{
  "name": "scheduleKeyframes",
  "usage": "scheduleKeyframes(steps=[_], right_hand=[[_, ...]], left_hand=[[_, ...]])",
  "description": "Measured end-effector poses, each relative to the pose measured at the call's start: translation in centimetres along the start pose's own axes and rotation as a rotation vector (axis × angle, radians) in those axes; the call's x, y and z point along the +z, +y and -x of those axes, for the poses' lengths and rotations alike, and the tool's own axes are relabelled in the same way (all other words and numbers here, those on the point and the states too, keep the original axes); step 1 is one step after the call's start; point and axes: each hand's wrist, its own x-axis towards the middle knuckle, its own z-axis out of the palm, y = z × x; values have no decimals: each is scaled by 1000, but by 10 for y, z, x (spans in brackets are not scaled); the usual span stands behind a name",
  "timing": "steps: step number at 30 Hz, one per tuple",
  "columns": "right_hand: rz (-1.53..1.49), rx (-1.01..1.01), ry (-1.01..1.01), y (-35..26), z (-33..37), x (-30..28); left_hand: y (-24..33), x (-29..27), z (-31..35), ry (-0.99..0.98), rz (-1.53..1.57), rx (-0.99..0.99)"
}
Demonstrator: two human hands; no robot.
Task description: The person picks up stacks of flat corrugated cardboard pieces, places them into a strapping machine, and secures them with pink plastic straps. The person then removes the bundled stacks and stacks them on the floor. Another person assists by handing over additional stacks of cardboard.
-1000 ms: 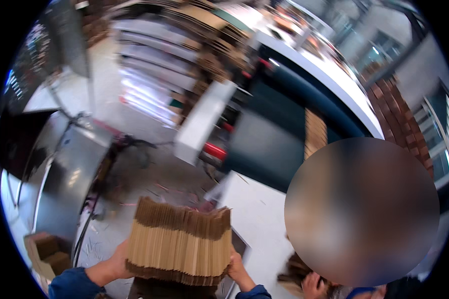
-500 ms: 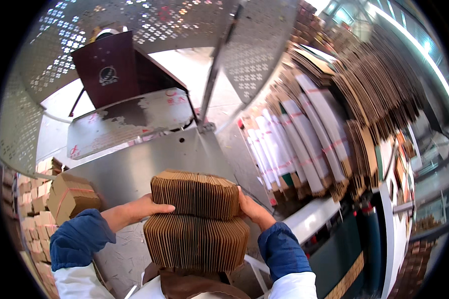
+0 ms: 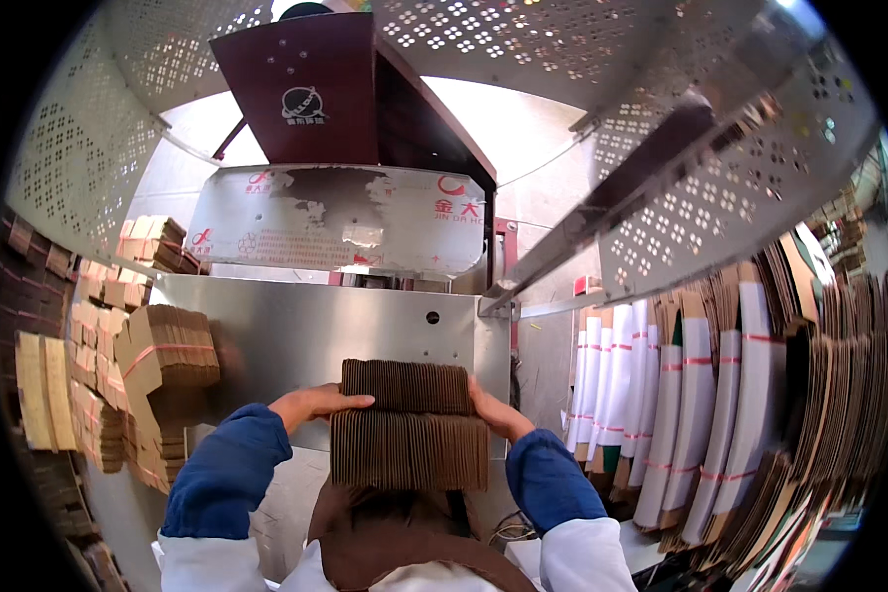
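Note:
Between my two hands is a stack of brown folded cardboard pieces, standing on edge and pressed together, with a crease line dividing it into two tiers. My left hand grips its left side, the thumb lying along the upper tier. On the right side my right hand presses against the upper tier; its fingers are partly hidden behind the cardboard. The stack is held in front of my brown apron, at the near edge of a bare metal table.
Beyond the table stands a machine with a dark red housing and a film-covered plate. A perforated guard and slanting metal bar surround it. Strapped cardboard bundles sit left; white-wrapped cardboard stacks stand right.
My view has swung left, so the machine and table are now straight ahead and the right-hand stacks sit further aside. Both hands still hold the cardboard, which now appears squarer to the table.

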Motion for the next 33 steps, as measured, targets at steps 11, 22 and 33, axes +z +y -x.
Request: scheduleKeyframes(steps=[11, 22, 33], right_hand=[[189, -18, -167, -55, 9, 19], [625, -510, 270, -122, -4, 4], [185, -174, 524, -34, -7, 3]], left_hand=[[-6, 0, 2, 64, 0, 104], [50, -17, 8, 547, -27, 702], [39, 2, -85, 758, -412, 821]])
